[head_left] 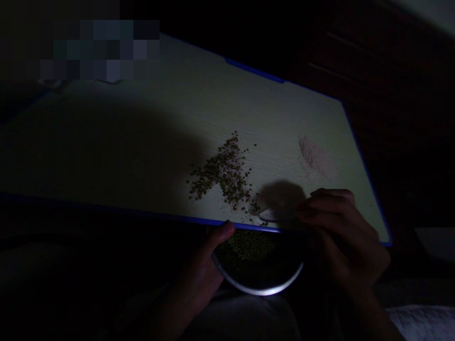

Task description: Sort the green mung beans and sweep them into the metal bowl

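Observation:
My left hand (208, 265) grips the side of a metal bowl (265, 290), its thumb lying at the blue edge of the table. Inside the bowl, right under that edge, are many small green beans (250, 245). My right hand (341, 232) is closed low over the tabletop, fingers pinched on what looks like a spoon (270, 217); its handle is hidden in shadow. The spoon's tip touches a scattered heap of dark green beans (227, 173) mixed with pale grains. Dim light blurs the detail around the fingers.
The pale folding table (156, 142) has a blue rim. A small pile of pinkish-white grains (314, 156) lies on its right part. Quilted pale fabric (423, 322) shows at lower right. Dark surroundings hide most else; the upper left is pixelated.

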Demonstrator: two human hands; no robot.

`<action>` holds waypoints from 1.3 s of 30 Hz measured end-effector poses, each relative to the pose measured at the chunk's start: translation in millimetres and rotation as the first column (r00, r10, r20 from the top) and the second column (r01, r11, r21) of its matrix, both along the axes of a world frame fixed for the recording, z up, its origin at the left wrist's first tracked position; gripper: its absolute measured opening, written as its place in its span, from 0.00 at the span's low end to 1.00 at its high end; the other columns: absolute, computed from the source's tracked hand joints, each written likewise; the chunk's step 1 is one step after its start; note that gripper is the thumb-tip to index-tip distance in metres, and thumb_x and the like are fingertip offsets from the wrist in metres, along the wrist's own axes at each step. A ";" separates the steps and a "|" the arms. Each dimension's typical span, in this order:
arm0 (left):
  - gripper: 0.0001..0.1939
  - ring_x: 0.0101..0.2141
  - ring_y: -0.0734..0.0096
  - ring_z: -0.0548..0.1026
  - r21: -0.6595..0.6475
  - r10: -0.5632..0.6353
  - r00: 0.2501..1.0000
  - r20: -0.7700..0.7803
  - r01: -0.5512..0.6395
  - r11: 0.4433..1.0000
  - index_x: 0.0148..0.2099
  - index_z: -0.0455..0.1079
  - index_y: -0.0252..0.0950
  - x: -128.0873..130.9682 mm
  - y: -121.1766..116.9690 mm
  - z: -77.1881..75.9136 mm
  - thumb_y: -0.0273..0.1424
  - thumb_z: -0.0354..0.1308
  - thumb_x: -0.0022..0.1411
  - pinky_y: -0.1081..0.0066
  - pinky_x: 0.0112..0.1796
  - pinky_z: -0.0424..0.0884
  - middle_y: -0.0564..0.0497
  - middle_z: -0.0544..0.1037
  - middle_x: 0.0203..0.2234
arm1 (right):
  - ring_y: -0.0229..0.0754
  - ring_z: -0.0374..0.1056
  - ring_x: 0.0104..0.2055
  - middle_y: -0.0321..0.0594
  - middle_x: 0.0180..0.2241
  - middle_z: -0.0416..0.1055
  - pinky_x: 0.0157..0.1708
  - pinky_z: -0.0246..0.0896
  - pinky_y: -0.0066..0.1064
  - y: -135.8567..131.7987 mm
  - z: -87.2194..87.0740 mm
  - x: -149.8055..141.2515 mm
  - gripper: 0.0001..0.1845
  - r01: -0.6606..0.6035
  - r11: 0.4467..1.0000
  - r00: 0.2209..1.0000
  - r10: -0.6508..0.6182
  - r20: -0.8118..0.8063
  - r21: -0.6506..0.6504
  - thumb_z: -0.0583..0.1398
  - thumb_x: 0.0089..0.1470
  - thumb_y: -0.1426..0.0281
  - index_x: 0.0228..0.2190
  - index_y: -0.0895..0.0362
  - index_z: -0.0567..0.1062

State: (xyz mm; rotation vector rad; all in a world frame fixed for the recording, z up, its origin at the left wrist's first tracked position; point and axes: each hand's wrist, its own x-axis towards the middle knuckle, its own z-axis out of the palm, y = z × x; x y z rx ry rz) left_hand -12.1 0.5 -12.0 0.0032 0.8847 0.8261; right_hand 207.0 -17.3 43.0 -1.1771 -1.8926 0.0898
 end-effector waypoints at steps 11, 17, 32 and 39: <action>0.36 0.53 0.48 0.83 -0.020 0.018 1.000 0.022 -0.018 1.000 0.68 0.70 0.39 2.4 0.5 2.6 0.30 0.71 0.58 0.54 0.60 0.74 0.46 0.90 0.44 | 0.47 0.73 0.46 0.41 0.42 0.79 0.43 0.66 0.43 -4.4 2.0 0.8 0.19 0.003 0.998 1.000 -0.005 -0.026 -0.059 0.59 0.58 0.86 0.44 0.56 0.80; 0.35 0.53 0.47 0.83 -0.018 0.039 0.999 0.029 -0.038 0.999 0.65 0.73 0.39 2.4 1.5 2.9 0.28 0.72 0.56 0.52 0.59 0.74 0.47 0.90 0.42 | 0.46 0.73 0.45 0.41 0.41 0.79 0.43 0.66 0.43 -6.6 -0.7 -0.3 0.19 0.003 0.994 0.998 -0.010 -0.066 -0.109 0.59 0.59 0.86 0.45 0.56 0.80; 0.26 0.55 0.46 0.82 -0.068 0.048 0.999 -0.002 -0.048 0.997 0.57 0.79 0.39 2.4 0.9 5.1 0.29 0.73 0.55 0.51 0.59 0.75 0.45 0.89 0.45 | 0.45 0.73 0.43 0.39 0.40 0.78 0.41 0.65 0.42 -23.7 -5.4 0.0 0.18 0.097 0.989 0.985 -0.112 -0.134 -0.112 0.62 0.59 0.87 0.43 0.55 0.81; 0.17 0.54 0.46 0.82 -0.069 -0.010 0.999 -0.047 0.007 0.998 0.47 0.83 0.37 0.8 2.5 5.5 0.31 0.74 0.54 0.54 0.58 0.75 0.44 0.90 0.40 | 0.45 0.74 0.43 0.39 0.40 0.78 0.41 0.66 0.42 -30.5 -8.9 -0.4 0.18 0.101 0.990 0.984 -0.114 -0.136 -0.098 0.62 0.58 0.88 0.44 0.57 0.81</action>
